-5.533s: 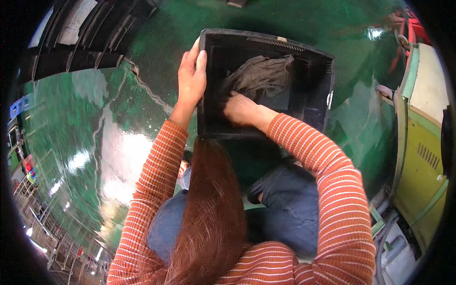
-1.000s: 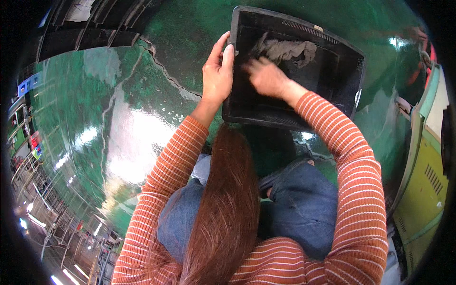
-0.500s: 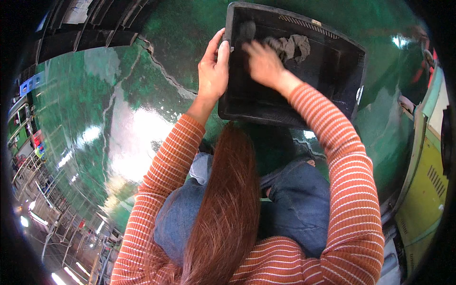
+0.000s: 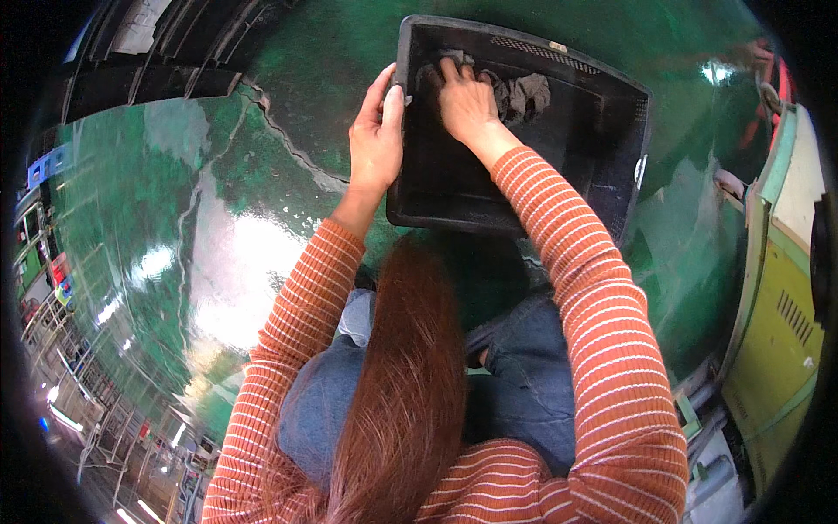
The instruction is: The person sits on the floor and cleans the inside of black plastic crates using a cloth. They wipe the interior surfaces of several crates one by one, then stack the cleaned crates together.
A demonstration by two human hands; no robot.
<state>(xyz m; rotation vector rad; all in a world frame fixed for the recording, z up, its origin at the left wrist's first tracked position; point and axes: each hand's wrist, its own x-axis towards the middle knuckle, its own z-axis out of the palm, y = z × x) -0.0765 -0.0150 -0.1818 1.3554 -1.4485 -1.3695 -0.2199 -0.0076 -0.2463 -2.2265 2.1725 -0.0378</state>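
Note:
A black plastic crate lies in front of me with its open top facing up. My left hand is closed on its left rim, thumb on the near side of the edge. Inside the crate, at the far left, my right hand presses on a crumpled grey rag. Part of the rag shows beyond the fingertips and part bunches out to the right of the hand. The palm hides the rest of it.
Green, cracked floor surrounds the crate. Black ribbed crates or panels stand at the far left. A yellow-green metal cabinet is at the right, close to my right arm. Racks line the left edge.
My right hand, blurred before, now shows sharply against the rag at the crate's far left. Crate and left hand appear slightly farther left and lower in view.

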